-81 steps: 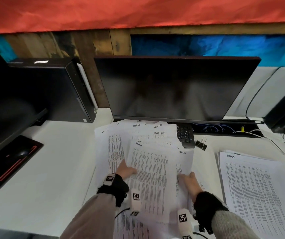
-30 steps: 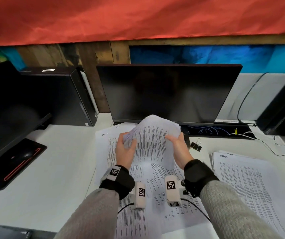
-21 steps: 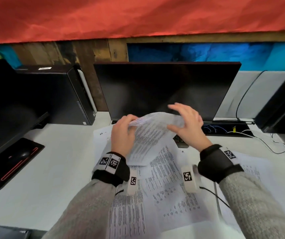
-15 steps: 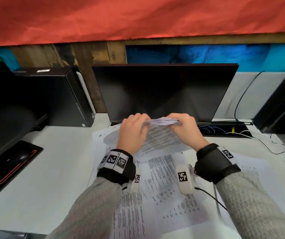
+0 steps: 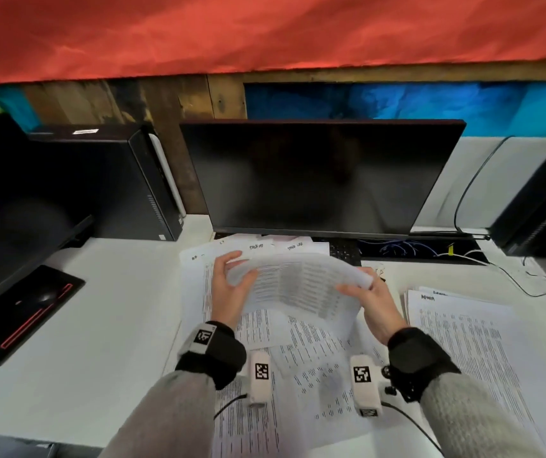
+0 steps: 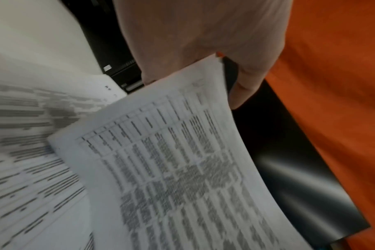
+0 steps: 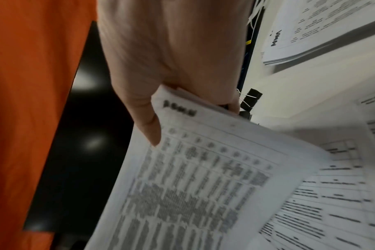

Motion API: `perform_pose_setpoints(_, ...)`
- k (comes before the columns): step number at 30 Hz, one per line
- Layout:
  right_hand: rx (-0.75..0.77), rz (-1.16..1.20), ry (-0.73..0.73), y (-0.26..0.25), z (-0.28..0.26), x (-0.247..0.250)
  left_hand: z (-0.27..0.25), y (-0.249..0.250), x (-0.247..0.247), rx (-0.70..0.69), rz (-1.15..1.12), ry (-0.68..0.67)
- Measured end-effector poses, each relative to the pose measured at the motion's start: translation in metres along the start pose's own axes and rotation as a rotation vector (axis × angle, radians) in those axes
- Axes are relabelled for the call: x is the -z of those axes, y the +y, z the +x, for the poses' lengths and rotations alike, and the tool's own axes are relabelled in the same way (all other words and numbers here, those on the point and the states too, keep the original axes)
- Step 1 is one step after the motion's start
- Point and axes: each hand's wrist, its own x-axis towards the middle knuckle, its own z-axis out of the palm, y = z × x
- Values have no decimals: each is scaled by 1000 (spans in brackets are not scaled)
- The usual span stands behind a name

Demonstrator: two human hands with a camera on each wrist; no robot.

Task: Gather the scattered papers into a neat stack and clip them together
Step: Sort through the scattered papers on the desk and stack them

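Note:
Both hands hold a bundle of printed sheets (image 5: 301, 285) lifted above the white desk (image 5: 106, 325) in front of the monitor. My left hand (image 5: 235, 276) grips its left edge, and my right hand (image 5: 361, 289) pinches its right corner, thumb on top. The bundle bows upward between them. In the left wrist view the left hand (image 6: 203, 42) pinches the sheets (image 6: 182, 160) at a top corner. In the right wrist view the thumb (image 7: 150, 128) lies on the printed sheets (image 7: 203, 186). More loose sheets (image 5: 298, 365) lie spread beneath. A black binder clip (image 7: 249, 99) sits on the desk just beyond my right hand.
A dark monitor (image 5: 321, 176) stands right behind the papers, with a keyboard (image 5: 344, 251) partly under it. A second paper stack (image 5: 463, 342) lies at the right. A computer tower (image 5: 116, 180) and a black pad (image 5: 23, 312) are at the left; cables (image 5: 513, 272) trail at the right.
The hands lifted a bundle off the spread sheets. Half a second ago they were close together at its top edge; now they are apart at its sides and the bundle bows.

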Motion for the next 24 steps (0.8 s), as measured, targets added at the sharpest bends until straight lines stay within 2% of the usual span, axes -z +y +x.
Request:
perform_pose_setpoints(2,86,-57,87,5,-1,-2,-2,-10,-4,50,-38,42)
perform_pose_setpoints(3,189,-146,146,6,-2,-3,-2,-11,-6,62,-51,81)
perform_pose_setpoints(6,515,-600,209,7,-5,-7,2,-2,-15,72,-69,191)
perform_pose_setpoints(8,623,-912,169,10,-6,-8,7,2,-19,72,-13,229)
perform_pose_setpoints(10,623,-1085,144,12,-6,-7,14,-1,-19,82,43,246)
perform_pose_setpoints(12,565,-1109,115,12,-6,-6,19,-5,-17,89,70,243)
perform_pose_setpoints(17,508,-917,143,5,-4,-6,25,-6,-11,70,66,211)
perform_pose_setpoints(18,502,-884,147,4,-2,-6,25,-6,-9,48,177,208)
perform_pose_setpoints(19,497,-869,145,3,-1,-5,26,-6,-8,11,401,216)
perform_pose_setpoints(21,498,-855,143,1,1,-3,28,-6,-12,-118,985,200)
perform_pose_setpoints(22,498,-846,143,0,0,-3,27,-3,-18,-211,1175,131)
perform_pose_setpoints(24,504,-839,139,-2,-2,-5,19,5,-39,-396,1349,-114)
